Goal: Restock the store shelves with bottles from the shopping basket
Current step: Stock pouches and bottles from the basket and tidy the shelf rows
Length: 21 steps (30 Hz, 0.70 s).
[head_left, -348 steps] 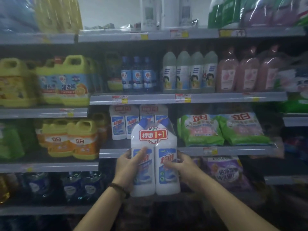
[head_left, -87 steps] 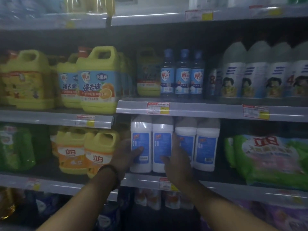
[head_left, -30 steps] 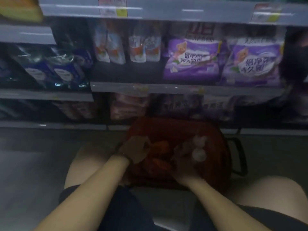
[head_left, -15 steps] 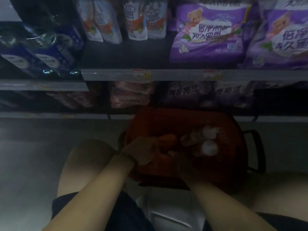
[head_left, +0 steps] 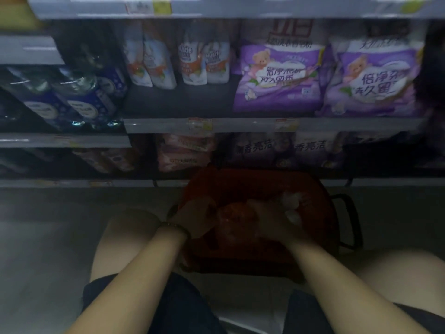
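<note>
A red shopping basket (head_left: 243,182) stands on the floor in front of the bottom shelf. Inside it lies an orange bottle (head_left: 237,221), and white bottle caps (head_left: 291,206) show toward the right. My left hand (head_left: 196,216) grips the orange bottle's left side, and my right hand (head_left: 271,221) holds its right side. The picture is dim and blurred, so the fingers are hard to make out. The rest of the basket's contents is hidden by my hands.
The basket's black handle (head_left: 350,221) hangs on its right. Above it, shelves hold purple detergent bags (head_left: 279,78), white pouches (head_left: 204,61), blue bottles (head_left: 81,100) and pink packs (head_left: 185,150). My knees flank the basket on the grey floor (head_left: 43,237).
My view tipped up slightly. Both hands have closed in around the orange bottle in the basket, the right hand moving up from deeper inside.
</note>
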Tool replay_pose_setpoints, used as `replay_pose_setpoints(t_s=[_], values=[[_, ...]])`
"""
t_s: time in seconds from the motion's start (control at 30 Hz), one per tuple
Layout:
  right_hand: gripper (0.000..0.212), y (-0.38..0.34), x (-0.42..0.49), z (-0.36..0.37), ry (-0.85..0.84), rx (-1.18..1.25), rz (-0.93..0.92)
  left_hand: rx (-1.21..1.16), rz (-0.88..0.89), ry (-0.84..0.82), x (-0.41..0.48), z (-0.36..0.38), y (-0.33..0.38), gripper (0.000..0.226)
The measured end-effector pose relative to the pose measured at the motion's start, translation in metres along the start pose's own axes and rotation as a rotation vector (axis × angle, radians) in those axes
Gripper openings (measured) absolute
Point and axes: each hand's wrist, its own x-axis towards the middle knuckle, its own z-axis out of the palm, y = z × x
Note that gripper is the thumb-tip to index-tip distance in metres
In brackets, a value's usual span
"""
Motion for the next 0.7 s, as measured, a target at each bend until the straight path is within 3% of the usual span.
replay_pose_setpoints(t_s=[0.2, 0.4, 0.57, 0.7], values=[[0.056, -0.039, -0.031, -0.073, 0.156, -0.041, -0.148, -0.045, 0.102, 0.07, -0.039, -0.014, 0.026, 0.083], [0.044, -0.094, -0.066, -0.137, 0.342, 0.16, -0.261, -0.417, 0.179, 0.103, -0.074, -0.039, 0.035, 0.056], [0.057, -0.133, -0.067, -0.167, 0.528, 0.396, -0.3, -0.781, 0.26, 0.247, -0.096, -0.05, 0.05, 0.057], [0.082, -0.152, -0.066, -0.182, 0.555, 0.616, -0.301, -0.965, 0.283, 0.319, -0.113, -0.067, 0.069, 0.036]])
